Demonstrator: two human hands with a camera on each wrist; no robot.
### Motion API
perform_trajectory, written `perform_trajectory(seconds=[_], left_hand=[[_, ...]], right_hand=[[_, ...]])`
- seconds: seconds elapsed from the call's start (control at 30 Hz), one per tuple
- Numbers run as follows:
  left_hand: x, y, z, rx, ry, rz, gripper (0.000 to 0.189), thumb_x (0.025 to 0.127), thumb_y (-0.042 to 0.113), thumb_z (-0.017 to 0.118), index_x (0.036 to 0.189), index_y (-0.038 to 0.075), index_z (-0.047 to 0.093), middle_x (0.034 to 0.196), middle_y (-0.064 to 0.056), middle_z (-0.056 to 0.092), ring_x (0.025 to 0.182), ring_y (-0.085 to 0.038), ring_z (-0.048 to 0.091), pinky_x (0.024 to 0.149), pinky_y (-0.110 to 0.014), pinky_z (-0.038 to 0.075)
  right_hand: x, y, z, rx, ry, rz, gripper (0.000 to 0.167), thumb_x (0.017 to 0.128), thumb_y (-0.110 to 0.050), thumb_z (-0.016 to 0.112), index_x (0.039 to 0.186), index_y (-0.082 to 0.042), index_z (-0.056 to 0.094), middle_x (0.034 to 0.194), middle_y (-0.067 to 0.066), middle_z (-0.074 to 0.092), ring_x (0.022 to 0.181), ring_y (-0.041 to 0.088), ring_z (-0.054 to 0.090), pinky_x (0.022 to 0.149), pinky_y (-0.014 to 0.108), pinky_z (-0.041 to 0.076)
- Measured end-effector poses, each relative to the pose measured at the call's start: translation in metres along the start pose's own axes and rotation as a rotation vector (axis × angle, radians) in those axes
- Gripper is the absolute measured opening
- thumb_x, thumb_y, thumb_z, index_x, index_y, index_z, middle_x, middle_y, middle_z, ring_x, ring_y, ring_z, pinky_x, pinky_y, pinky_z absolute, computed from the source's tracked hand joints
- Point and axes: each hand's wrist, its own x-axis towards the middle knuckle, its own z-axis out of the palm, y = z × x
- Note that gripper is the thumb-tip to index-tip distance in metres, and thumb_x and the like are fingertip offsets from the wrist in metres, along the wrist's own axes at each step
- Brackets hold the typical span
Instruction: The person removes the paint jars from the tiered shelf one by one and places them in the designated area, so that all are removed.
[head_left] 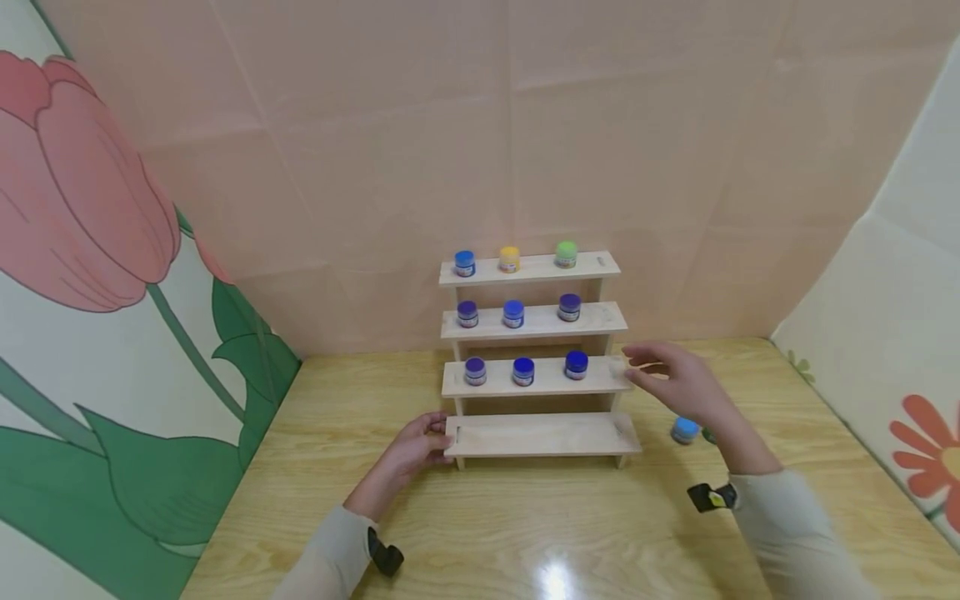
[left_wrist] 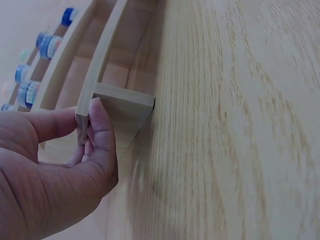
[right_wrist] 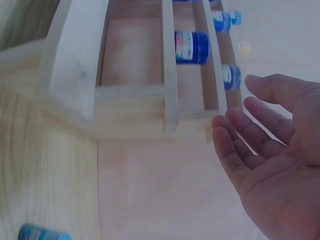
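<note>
A wooden four-step display rack (head_left: 543, 436) stands on the table. At the left end of its lowest step, my left hand (head_left: 415, 446) pinches the board between thumb and fingers; the left wrist view shows this grip around the board's corner (left_wrist: 82, 122). My right hand (head_left: 678, 379) is beside the right end of the second step from the bottom, its fingers relaxed and holding nothing. In the right wrist view a gap shows between that hand (right_wrist: 280, 150) and the dark blue paint jar (right_wrist: 192, 47). Small paint jars, such as the purple one (head_left: 476, 372), stand in threes on the upper steps.
A light blue jar (head_left: 684, 430) sits on the table right of the rack, with a dark green jar (head_left: 708, 435) partly hidden behind my right forearm. Behind the rack hangs a pinkish backdrop (head_left: 375, 167). Flower-painted panels (head_left: 97, 183) flank the table.
</note>
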Motion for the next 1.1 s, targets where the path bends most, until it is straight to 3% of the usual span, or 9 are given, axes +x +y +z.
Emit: perform_trajectory(seconds=[0.17,0.77,1.1], left_hand=[[0.000,0.001,0.000,-0.004,0.003,-0.004,0.057,0.096,-0.005,0.057,0.149,-0.010,0.034,0.125,-0.020,0.046,0.092,-0.023,0.059,0.073,-0.027,0.057],[0.001,0.000,-0.001,-0.008,-0.013,0.011,0.057,0.096,-0.007,0.056,0.148,-0.011,0.035,0.119,-0.016,0.047,0.089,-0.021,0.060,0.072,-0.027,0.058],[0.000,0.000,0.000,-0.009,-0.004,0.009,0.055,0.095,-0.007,0.057,0.146,-0.011,0.038,0.118,-0.016,0.047,0.088,-0.021,0.060,0.071,-0.027,0.058]], right_hand=[[0.012,-0.006,0.011,0.054,-0.016,-0.022,0.031,0.096,-0.006,0.068,0.124,0.006,0.064,0.120,0.025,0.067,0.104,0.039,0.067,0.091,0.057,0.055],[0.035,-0.019,0.034,0.106,-0.119,0.061,0.037,0.098,-0.013,0.068,0.131,0.002,0.061,0.125,0.021,0.065,0.112,0.037,0.064,0.095,0.052,0.055],[0.043,-0.019,0.043,0.118,-0.145,0.060,0.039,0.095,-0.010,0.070,0.131,0.004,0.061,0.126,0.024,0.064,0.113,0.039,0.064,0.095,0.049,0.057]])
